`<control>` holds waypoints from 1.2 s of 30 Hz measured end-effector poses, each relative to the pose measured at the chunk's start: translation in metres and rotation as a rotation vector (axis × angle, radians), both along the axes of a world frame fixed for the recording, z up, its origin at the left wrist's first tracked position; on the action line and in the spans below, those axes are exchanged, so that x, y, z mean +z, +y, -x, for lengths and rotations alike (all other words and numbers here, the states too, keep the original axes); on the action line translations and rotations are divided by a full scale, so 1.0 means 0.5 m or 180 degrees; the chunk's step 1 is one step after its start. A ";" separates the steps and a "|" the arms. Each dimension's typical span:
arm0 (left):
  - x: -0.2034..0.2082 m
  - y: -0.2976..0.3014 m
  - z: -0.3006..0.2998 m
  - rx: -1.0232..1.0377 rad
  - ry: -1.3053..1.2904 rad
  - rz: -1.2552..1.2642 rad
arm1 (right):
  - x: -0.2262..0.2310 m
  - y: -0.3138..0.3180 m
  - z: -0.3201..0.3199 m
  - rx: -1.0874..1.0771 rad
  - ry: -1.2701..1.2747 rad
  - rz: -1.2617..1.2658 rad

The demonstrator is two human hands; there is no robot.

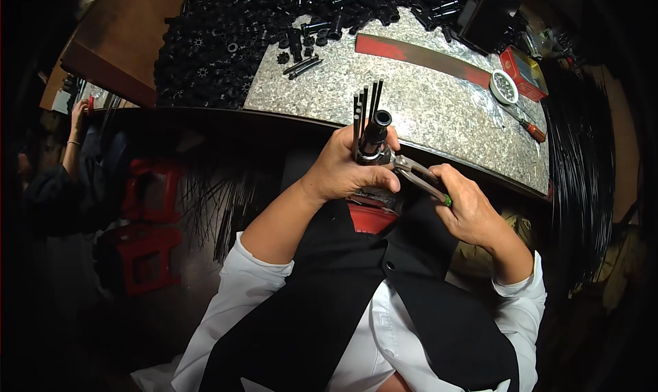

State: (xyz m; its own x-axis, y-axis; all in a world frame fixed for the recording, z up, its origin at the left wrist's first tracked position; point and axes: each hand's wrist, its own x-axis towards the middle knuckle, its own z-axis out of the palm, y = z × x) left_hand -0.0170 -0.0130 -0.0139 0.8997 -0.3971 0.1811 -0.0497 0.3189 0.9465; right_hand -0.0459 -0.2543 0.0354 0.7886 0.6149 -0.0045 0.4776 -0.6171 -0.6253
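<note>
My left hand (347, 160) is closed round a black tubular part (375, 133) just off the table's near edge. Several thin black rods (358, 118) stand up around the tube, and its round open end faces up. My right hand (468, 205) grips a pair of metal pliers (419, 175), with a bit of green at the handle end. The pliers' jaws meet the base of the tubular part beside my left thumb; what exactly they pinch is too small to tell.
A speckled tabletop (308, 97) bears a heap of black parts (226, 49), a red-and-brown strip (425, 59), a white bowl (504, 88), a red box (524, 73) and an orange-handled screwdriver (533, 131). Long black rods (582, 179) hang at right. Red stools (147, 255) and another person's hand (80, 111) are at left.
</note>
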 end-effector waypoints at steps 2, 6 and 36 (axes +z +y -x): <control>-0.002 -0.004 0.002 0.0079 -0.0087 0.0055 | -0.007 0.010 -0.004 -0.0085 0.0182 -0.0005; -0.004 -0.016 0.009 0.0508 -0.0170 0.0159 | -0.034 0.019 -0.009 -0.0229 0.0153 -0.0154; -0.023 -0.067 0.068 0.0296 -0.1735 -0.0578 | -0.013 -0.319 -0.438 -0.1694 -0.1132 0.2081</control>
